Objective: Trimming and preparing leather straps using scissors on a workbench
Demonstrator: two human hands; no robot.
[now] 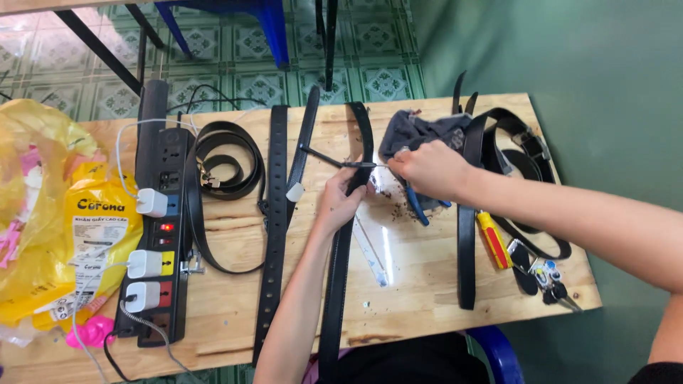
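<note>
My left hand grips a long black belt that runs down the middle of the wooden table. My right hand holds a thin metal tool with its shaft lying across that belt near the belt's upper part. A dark grey cloth lies just behind my right hand, and blue-handled pliers lie under it.
Several more black belts lie flat or coiled left and right. A black power strip with white chargers sits at the left, beside a yellow plastic bag. A red-and-yellow screwdriver and keys lie at right.
</note>
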